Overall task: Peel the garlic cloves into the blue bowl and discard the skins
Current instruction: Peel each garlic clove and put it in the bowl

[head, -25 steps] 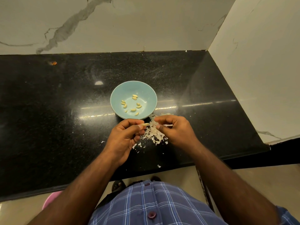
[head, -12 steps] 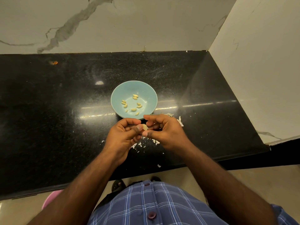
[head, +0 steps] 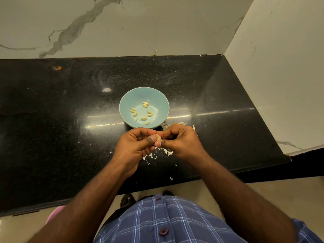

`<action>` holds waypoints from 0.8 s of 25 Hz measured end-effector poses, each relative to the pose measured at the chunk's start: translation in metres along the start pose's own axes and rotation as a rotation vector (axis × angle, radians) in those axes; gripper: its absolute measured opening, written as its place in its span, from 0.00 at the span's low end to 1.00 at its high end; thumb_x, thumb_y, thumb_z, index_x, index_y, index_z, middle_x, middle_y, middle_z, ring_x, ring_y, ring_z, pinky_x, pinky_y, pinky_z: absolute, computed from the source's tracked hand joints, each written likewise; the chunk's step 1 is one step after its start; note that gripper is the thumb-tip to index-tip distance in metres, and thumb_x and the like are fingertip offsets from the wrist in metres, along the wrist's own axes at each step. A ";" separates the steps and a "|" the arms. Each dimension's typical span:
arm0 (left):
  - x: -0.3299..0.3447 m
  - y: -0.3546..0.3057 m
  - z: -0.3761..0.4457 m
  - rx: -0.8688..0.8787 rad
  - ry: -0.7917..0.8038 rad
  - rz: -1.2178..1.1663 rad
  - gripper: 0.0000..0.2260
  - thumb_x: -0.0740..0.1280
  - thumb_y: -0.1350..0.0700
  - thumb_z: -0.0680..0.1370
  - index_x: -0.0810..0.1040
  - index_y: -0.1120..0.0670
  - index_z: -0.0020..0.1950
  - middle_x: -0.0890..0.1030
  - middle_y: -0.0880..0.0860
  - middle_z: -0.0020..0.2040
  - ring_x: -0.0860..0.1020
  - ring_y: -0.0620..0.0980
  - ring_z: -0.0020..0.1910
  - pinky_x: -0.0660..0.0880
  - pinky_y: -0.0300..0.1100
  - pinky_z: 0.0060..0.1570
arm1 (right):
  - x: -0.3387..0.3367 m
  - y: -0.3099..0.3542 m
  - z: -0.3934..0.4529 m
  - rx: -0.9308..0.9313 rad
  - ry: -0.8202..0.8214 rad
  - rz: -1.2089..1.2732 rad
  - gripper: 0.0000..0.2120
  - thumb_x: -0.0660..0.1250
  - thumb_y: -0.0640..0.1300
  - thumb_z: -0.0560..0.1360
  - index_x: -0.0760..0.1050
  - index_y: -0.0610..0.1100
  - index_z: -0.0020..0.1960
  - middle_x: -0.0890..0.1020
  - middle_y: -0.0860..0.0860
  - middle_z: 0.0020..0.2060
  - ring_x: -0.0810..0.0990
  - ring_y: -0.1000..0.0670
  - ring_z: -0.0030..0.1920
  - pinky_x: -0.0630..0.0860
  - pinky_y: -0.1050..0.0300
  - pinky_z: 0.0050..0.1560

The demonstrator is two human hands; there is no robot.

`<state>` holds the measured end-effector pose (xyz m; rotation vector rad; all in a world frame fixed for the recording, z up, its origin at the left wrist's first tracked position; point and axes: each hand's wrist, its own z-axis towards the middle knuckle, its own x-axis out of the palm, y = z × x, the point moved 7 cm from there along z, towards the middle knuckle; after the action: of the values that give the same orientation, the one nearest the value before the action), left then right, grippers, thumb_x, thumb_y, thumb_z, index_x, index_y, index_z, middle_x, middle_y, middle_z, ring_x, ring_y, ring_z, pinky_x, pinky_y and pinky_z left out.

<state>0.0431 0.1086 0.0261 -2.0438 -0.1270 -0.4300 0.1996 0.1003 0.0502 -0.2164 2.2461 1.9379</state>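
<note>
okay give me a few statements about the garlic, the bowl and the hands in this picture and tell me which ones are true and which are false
1. The round light blue bowl holds several peeled pale yellow garlic cloves. True.
2. The bowl stands on a white wooden table. False: it stands on a glossy black stone countertop.
3. Both the left hand and the right hand pinch one small pale garlic clove between them. True.
4. The papery white garlic skins lie inside the bowl. False: they lie scattered on the countertop, under and around the hands.
5. The hands are held behind the bowl, next to the wall. False: they are on the near side of it.
</note>
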 end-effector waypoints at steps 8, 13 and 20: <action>-0.002 0.001 -0.002 0.042 -0.039 0.042 0.05 0.71 0.67 0.76 0.83 0.58 0.48 0.86 0.56 0.41 0.84 0.47 0.38 0.80 0.36 0.38 | 0.001 -0.005 -0.002 0.146 -0.034 0.047 0.05 0.70 0.38 0.79 0.82 0.43 0.45 0.85 0.47 0.36 0.85 0.47 0.38 0.84 0.46 0.46; -0.001 -0.002 -0.001 0.029 -0.024 -0.012 0.07 0.74 0.64 0.72 0.83 0.58 0.48 0.86 0.58 0.44 0.85 0.49 0.41 0.81 0.36 0.39 | -0.004 0.005 0.000 0.008 0.006 -0.165 0.09 0.70 0.49 0.79 0.84 0.49 0.57 0.87 0.55 0.46 0.85 0.57 0.51 0.81 0.50 0.57; -0.005 0.001 -0.001 0.081 -0.041 0.191 0.06 0.70 0.59 0.78 0.83 0.55 0.54 0.87 0.56 0.45 0.86 0.51 0.46 0.80 0.42 0.44 | -0.008 0.000 0.002 0.032 -0.050 -0.101 0.07 0.73 0.36 0.76 0.85 0.45 0.52 0.86 0.54 0.41 0.85 0.57 0.44 0.83 0.56 0.50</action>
<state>0.0385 0.1076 0.0246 -1.9637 0.0264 -0.2601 0.2075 0.1027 0.0513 -0.2683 2.1887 1.8352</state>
